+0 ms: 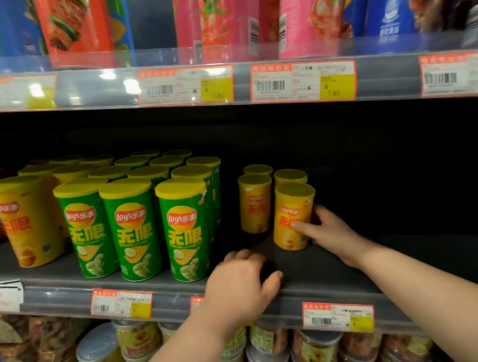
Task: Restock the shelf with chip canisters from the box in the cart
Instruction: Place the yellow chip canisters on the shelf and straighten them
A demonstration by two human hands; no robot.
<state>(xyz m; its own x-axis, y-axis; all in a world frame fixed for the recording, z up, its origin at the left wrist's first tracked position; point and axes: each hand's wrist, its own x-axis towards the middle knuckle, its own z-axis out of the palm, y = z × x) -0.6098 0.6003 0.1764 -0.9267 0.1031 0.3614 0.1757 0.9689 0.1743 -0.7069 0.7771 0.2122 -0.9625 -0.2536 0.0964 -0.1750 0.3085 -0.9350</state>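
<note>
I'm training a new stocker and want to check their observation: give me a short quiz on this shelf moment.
1. True or false: the right hand grips a green canister.
2. The left hand rests on: A) the front edge of the shelf; B) a canister lid; C) a price tag.
3. How many green canisters stand in the front row?
Key: 1 false, it grips a yellow canister; 2 A; 3 three.
</note>
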